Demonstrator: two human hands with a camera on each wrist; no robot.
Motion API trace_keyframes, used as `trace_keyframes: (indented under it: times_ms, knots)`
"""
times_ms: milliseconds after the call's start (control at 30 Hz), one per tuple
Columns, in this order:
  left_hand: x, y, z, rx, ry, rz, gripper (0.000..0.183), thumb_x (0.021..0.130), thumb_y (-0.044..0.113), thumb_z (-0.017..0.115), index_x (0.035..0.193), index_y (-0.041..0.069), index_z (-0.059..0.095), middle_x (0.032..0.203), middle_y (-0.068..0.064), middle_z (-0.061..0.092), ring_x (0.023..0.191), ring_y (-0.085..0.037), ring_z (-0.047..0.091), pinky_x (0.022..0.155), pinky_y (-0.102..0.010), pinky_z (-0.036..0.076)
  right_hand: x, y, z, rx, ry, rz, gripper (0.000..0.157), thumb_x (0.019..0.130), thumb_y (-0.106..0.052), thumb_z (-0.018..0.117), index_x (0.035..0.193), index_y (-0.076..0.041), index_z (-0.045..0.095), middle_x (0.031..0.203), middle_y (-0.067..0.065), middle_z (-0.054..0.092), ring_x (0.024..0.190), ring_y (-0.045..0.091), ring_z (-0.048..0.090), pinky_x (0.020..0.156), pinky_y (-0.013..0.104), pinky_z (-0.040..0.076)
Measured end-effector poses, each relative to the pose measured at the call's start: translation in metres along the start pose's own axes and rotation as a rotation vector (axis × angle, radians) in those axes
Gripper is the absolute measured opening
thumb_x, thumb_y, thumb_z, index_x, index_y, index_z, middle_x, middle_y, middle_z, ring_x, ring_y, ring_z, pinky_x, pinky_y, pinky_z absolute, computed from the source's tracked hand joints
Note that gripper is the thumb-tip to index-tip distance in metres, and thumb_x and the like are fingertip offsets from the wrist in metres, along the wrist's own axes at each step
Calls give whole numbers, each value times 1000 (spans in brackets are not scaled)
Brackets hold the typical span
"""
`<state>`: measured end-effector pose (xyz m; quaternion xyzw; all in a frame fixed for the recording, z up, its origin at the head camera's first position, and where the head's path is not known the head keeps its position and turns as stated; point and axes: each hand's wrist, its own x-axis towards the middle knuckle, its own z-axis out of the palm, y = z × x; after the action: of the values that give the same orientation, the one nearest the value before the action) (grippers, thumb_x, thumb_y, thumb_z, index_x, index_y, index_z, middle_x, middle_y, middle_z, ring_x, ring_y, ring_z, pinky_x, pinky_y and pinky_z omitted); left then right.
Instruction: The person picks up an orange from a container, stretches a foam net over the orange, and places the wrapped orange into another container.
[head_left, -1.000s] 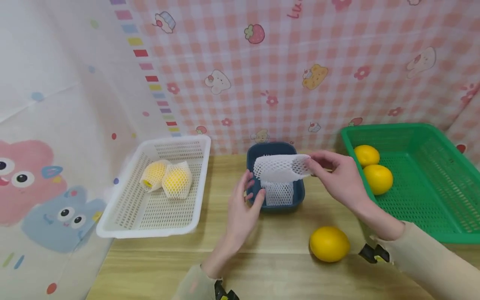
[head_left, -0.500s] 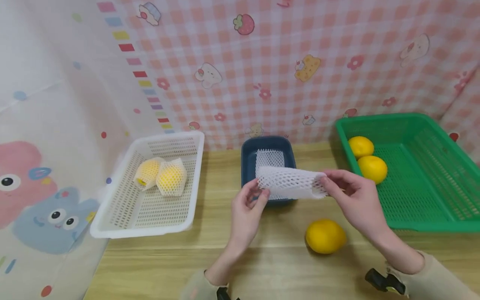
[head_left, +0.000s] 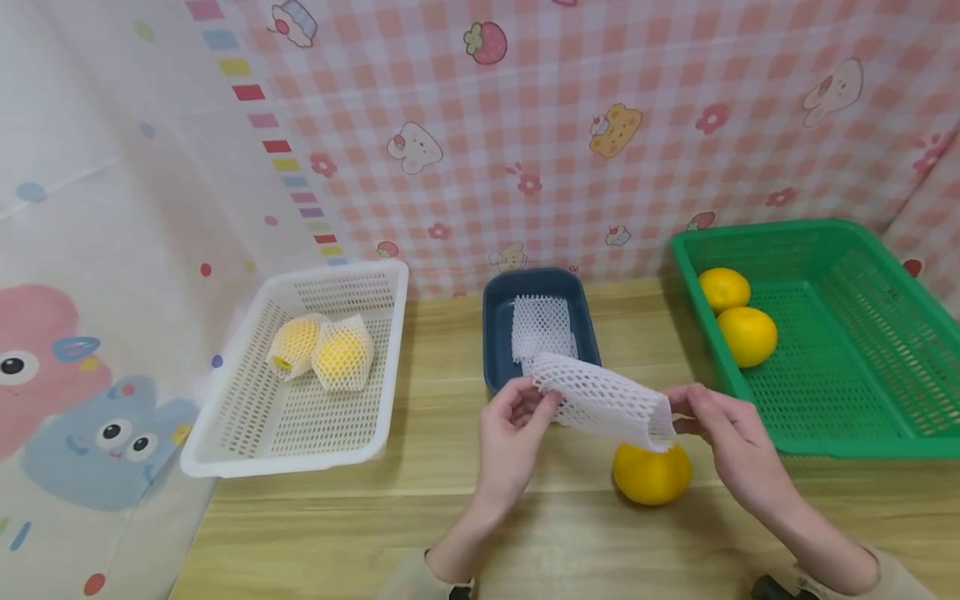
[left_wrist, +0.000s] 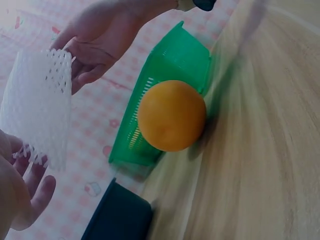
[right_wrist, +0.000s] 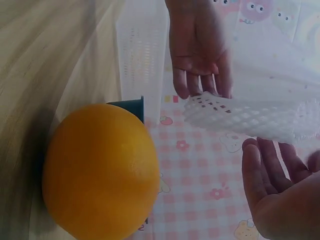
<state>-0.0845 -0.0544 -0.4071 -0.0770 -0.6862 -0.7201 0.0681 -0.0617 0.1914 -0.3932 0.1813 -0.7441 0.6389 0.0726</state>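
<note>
A white foam fruit net (head_left: pixel 603 400) is stretched between both hands, tilted down to the right, over the front of a dark blue basket (head_left: pixel 491 333). My left hand (head_left: pixel 513 437) pinches its left end. At the open right end, the fingers of my right hand (head_left: pixel 742 446) pinch the rim. Just below this end, a yellow-orange citrus fruit (head_left: pixel 651 479) lies on the table, partly covered by the net in the head view. The fruit also shows large in the right wrist view. More foam nets (head_left: pixel 542 321) lie flat inside the blue basket.
On the left, a white basket (head_left: pixel 375 433) holds two netted yellow fruits (head_left: pixel 342 354). A green basket (head_left: pixel 847 375) at the right has two bare yellow fruits (head_left: pixel 747 337) by its left wall. A patterned cloth (head_left: pixel 465 192) hangs behind the table (head_left: pixel 330 533).
The net has come toward me from over the blue basket, and its right end has dropped above the loose fruit. My left hand, earlier apart from the net, now pinches it.
</note>
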Motion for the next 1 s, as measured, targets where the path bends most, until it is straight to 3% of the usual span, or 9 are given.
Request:
trace_keyframes:
  times_ms: [167,300,433,533,633,733,867,1000]
  knots:
    - [2,-4,7,23,-38,-51,16,96,3,72,108,-7,71,100,-32,72,76,1,64,72,-13,56,5,3,2,-93,-98,66,24,102,7,55,113,-5,72,104,-19,76,87,4,70,76,18,60]
    - [-2,-7,11,45,-69,-85,16,96,4,73,108,-6,71,101,-31,74,75,2,64,72,-12,55,9,6,9,-133,-111,68,28,89,14,64,114,2,68,101,-20,73,86,4,69,73,20,61]
    - [-5,-10,15,71,-110,-96,16,96,5,73,108,-5,72,103,-28,76,76,3,65,73,-11,56,13,6,14,-187,-113,76,39,88,7,74,125,1,66,110,-19,70,98,-2,66,79,19,60]
    - [-6,-10,18,86,-131,-96,16,96,6,73,108,-5,72,102,-28,77,76,5,65,72,-11,56,14,5,16,-197,-146,93,50,91,2,75,138,0,60,125,-6,70,108,-8,62,85,19,60]
    - [-6,-10,20,97,-153,-100,17,96,6,73,109,-6,72,102,-30,76,76,6,64,72,-11,55,15,4,19,-183,-183,106,53,95,-1,71,146,1,55,134,13,69,114,-13,59,90,19,60]
    - [-6,-11,22,104,-170,-106,18,96,5,71,111,-5,72,104,-30,76,77,5,64,73,-11,54,15,2,20,-171,-212,129,55,100,-6,69,150,1,50,141,23,65,117,-15,58,93,18,59]
    - [-6,-11,24,115,-183,-102,18,97,2,68,113,-6,72,106,-30,75,79,4,63,75,-11,55,15,1,19,-180,-225,170,62,100,-12,71,155,3,45,143,26,64,117,-14,60,96,16,58]
    - [-6,-12,25,109,-205,-110,19,97,-1,65,114,-7,71,107,-31,75,79,4,63,76,-10,55,15,2,17,-202,-231,186,64,98,-9,72,154,6,44,132,25,68,108,-7,65,91,18,60]
